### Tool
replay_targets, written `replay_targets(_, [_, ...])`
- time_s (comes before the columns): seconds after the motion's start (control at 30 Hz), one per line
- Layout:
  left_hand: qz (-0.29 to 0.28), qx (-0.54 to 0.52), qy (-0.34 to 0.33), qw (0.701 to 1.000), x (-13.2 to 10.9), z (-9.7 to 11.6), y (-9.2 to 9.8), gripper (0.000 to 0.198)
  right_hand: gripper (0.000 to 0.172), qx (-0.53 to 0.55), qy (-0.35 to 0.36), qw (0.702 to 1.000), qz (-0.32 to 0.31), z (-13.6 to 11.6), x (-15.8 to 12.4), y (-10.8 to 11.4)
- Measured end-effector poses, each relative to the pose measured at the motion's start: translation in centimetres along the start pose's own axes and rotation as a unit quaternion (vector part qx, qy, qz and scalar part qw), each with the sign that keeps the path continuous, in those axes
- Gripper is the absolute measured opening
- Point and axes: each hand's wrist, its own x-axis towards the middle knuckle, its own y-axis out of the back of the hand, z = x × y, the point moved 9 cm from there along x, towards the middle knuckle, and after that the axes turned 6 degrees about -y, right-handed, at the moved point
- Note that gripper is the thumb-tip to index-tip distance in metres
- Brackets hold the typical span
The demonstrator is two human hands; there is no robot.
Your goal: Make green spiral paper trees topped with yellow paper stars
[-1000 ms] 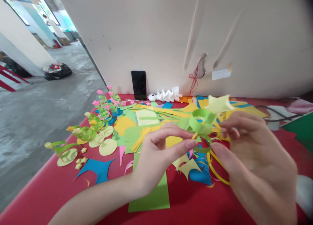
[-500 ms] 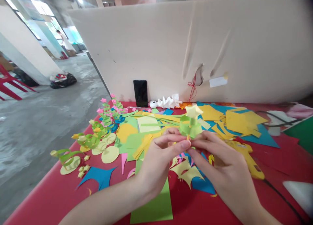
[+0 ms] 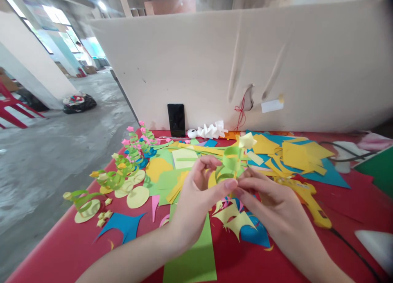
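Observation:
Over the middle of the red table, both hands hold a green paper spiral [image 3: 231, 159] topped by a pale yellow paper star [image 3: 247, 141]. A thin yellow stem runs below the star. My right hand [image 3: 276, 209] pinches the stem's lower end between thumb and fingers. My left hand [image 3: 196, 205] curls around the spiral's left side, its thumb pressed near the stem and its bent fingers at the lower loop. The fingertips partly cover the bottom of the piece. Similar green spirals with pink stars [image 3: 135, 141] stand at the table's left edge.
A yellow glue gun [image 3: 313, 201] with a black cord lies at the right. Pale yellow paper discs [image 3: 138, 195], blue scraps [image 3: 123, 225] and yellow paper [image 3: 301, 154] cover parts of the table [image 3: 67, 242]. A phone [image 3: 176, 120] leans against the white board [image 3: 184, 62].
The spiral has tilted, and its star has shifted slightly right. My left fingers have opened wider around the loops, while my right hand stays pinched at the stem's base.

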Motion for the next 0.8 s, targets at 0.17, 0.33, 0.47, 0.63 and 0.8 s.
replay_targets(0.17, [0.006,0.057,-0.083,0.995,0.2,2.1,0.4,0.027,0.011,-0.016,0.018,1.000,-0.001,0.0,-0.4,-0.4])
replay_targets(0.33, [-0.008,0.080,-0.083,0.993,0.4,2.0,0.4,0.026,0.013,-0.021,0.032,0.999,-0.015,0.0,-0.7,-0.9])
replay_targets(0.47, [0.002,0.086,-0.088,0.992,0.4,2.0,0.5,0.023,0.014,-0.033,0.053,0.998,-0.021,-0.4,-0.9,-1.1])
replay_targets(0.63, [0.007,0.083,-0.102,0.991,0.1,2.3,0.4,0.023,0.013,-0.050,0.057,0.997,-0.023,-0.6,-1.1,-1.2])
replay_targets(0.8, [0.010,0.086,-0.106,0.991,0.0,2.4,0.5,0.026,0.013,-0.058,0.076,0.995,-0.025,-1.0,-1.3,-1.3])
